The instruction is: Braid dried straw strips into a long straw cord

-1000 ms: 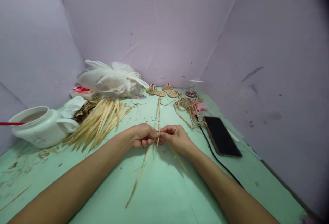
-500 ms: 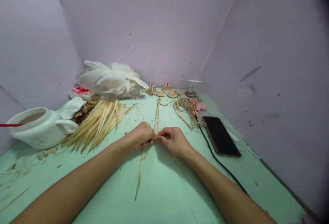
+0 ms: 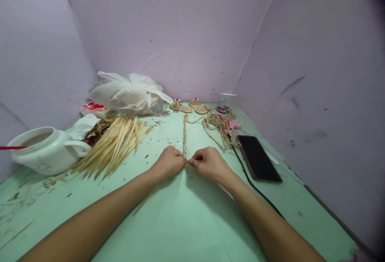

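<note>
A thin braided straw cord (image 3: pixel 185 135) runs straight toward me along the green table, its near end between my two hands. My left hand (image 3: pixel 170 161) is closed, thumb and fingers pinching the cord's near end. From under the left wrist a loose straw strand (image 3: pixel 143 204) sticks out. My right hand (image 3: pixel 209 163) pinches at the same spot, fingertips nearly touching those of the left; the strand inside its grip is too small to make out clearly. At its far end the cord bends right toward a tangled heap of braided cord (image 3: pixel 215 122).
A straw bundle (image 3: pixel 120 143) and a white pot (image 3: pixel 48 153) lie on the left, with a white plastic bag (image 3: pixel 129 93) behind. Small woven sandals (image 3: pixel 197 106) stand by the wall. To the right are a pink glue gun (image 3: pixel 232 125), its black cable and a phone (image 3: pixel 259 159).
Both hands have shifted slightly to the right. The loose strand below my left hand has swung left and now lies partly behind the forearm.
</note>
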Tool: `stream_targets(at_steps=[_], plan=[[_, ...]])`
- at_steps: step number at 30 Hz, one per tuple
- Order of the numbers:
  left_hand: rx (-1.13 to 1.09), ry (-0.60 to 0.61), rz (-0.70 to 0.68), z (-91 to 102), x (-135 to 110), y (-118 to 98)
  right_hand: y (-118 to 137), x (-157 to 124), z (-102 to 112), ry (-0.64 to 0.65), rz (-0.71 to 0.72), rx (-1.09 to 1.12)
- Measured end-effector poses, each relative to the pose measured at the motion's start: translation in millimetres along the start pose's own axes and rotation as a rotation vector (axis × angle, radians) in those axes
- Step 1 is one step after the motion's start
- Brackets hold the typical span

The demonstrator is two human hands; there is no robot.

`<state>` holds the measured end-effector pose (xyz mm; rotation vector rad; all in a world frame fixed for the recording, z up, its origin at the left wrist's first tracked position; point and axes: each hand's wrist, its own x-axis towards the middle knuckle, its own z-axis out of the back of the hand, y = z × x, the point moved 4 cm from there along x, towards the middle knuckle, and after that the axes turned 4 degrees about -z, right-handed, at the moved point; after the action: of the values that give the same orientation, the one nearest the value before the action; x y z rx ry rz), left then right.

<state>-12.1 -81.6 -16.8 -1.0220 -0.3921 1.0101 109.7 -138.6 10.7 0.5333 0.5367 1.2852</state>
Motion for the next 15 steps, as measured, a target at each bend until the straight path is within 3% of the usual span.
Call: stream_targets(at_steps=[6, 15], plan=[[-0.027, 0.003, 0.074, 0.1, 0.4, 1.9, -9.8, 2.5, 0.8, 0.047, -0.082, 0.142], [0.023, 0.039, 0.016, 0.7, 3.6, 2.8, -11.4, 8.1, 3.1, 0.116, -0.149, 0.324]])
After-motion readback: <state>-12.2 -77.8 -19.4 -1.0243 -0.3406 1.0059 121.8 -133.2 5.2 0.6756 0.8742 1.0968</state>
